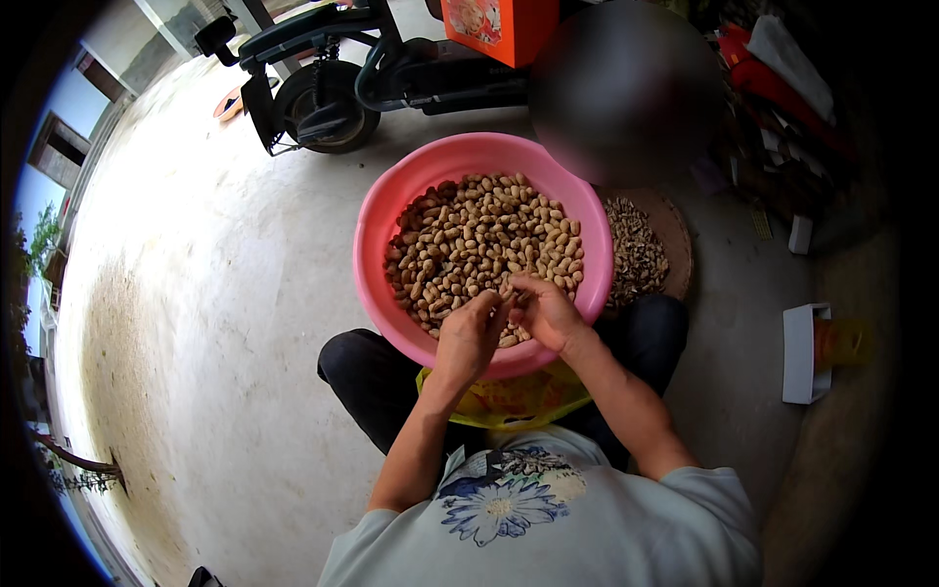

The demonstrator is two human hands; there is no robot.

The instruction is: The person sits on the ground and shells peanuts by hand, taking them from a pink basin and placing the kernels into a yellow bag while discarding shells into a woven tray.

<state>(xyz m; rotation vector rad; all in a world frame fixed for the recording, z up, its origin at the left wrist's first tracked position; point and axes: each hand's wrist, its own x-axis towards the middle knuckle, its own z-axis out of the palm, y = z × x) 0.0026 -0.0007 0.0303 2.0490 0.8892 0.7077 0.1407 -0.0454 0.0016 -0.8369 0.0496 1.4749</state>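
A pink plastic basin (367, 264) in front of me holds a heap of unshelled peanuts (477, 227). Over the near part of the heap, my left hand (469, 334) and my right hand (549, 312) meet at the fingertips, with the fingers curled. A small thing, perhaps a peanut, seems pinched between them; the fingers hide most of it, and which hand bears it is unclear. Beneath the basin's near rim, a yellow plastic bag (513, 400) lies between my knees.
Right of the basin, a round brown mat or tray (681, 249) carries many small shell-like pieces (634, 249). An electric scooter (330, 95) stands beyond, near an orange box (506, 33). A white box (799, 352) is at the right. A blurred round area covers the upper right.
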